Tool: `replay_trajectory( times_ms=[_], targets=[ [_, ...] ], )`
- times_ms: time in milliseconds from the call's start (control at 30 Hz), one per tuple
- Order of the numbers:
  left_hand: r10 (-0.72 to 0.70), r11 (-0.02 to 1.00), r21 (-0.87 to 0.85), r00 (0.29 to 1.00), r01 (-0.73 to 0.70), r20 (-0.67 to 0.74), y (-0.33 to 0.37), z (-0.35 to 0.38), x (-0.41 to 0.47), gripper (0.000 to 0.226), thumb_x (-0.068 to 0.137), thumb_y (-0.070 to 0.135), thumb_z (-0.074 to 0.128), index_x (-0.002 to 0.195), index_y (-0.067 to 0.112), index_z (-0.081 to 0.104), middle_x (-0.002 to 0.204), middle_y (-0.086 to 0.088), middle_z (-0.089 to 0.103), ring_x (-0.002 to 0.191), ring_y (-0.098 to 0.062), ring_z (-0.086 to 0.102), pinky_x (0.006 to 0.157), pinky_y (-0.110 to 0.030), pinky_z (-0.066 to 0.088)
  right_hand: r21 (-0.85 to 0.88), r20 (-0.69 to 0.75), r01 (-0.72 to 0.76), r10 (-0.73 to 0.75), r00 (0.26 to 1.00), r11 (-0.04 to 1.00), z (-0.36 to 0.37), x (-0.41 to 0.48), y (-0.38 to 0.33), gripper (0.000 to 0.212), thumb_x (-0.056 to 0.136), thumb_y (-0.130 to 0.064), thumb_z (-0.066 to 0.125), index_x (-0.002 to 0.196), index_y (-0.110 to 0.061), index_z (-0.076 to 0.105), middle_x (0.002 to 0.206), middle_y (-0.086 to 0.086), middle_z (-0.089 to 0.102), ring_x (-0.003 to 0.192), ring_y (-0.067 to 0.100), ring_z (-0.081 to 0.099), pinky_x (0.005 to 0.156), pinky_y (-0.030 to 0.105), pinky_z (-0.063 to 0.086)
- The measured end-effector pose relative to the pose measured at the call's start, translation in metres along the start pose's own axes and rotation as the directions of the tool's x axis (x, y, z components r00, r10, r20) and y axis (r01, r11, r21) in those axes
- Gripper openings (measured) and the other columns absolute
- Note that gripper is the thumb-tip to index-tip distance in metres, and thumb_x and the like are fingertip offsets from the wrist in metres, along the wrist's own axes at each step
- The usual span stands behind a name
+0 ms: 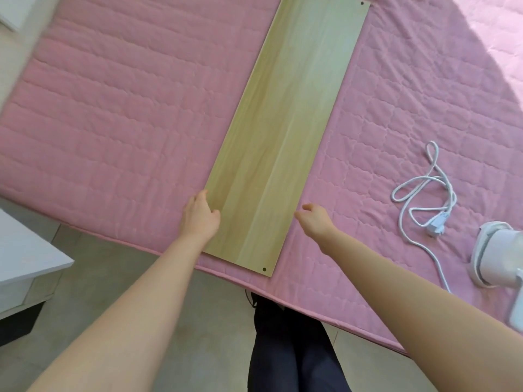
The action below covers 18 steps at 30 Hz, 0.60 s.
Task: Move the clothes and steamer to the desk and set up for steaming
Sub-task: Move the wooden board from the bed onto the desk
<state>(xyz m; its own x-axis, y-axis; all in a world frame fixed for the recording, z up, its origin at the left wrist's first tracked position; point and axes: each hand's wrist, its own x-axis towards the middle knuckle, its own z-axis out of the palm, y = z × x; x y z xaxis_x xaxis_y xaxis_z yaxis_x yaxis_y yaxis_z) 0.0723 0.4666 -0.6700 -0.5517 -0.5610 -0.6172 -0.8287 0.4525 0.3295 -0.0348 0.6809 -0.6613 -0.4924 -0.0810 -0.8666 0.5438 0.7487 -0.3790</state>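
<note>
A long pale wooden board (285, 123) lies lengthwise on the pink quilted bed (113, 114). My left hand (200, 216) rests on the board's near left edge, fingers curled over it. My right hand (314, 217) hovers just off the board's near right edge, fingers apart and holding nothing. A white handheld steamer (498, 258) lies on the bed at the far right. Its white cord (424, 193) is looped on the quilt beside it, with the plug near the steamer. No clothes are in view.
A white desk corner (25, 256) stands at the left, beside the bed's near edge. Grey floor tiles (119, 278) lie between desk and bed. My dark trouser legs (291, 349) are below, against the bed edge.
</note>
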Motion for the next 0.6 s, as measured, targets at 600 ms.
replay_trajectory(
  times_ms=[600],
  targets=[
    [-0.040, 0.998, -0.050, 0.999, 0.039, -0.013, -0.033, 0.020, 0.042, 0.072, 0.086, 0.017, 0.055, 0.150, 0.015, 0.023, 0.146, -0.013, 0.037, 0.134, -0.033, 0.036, 0.112, -0.044, 0.029, 0.288, -0.039, -0.153, 0.172, 0.984, 0.945, 0.031, 0.045, 0.002, 0.042, 0.077, -0.025, 0.061, 0.112, -0.006, 0.051, 0.100, 0.007, 0.046, 0.080, 0.031, 0.054, 0.085, 0.053, 0.053]
  ],
)
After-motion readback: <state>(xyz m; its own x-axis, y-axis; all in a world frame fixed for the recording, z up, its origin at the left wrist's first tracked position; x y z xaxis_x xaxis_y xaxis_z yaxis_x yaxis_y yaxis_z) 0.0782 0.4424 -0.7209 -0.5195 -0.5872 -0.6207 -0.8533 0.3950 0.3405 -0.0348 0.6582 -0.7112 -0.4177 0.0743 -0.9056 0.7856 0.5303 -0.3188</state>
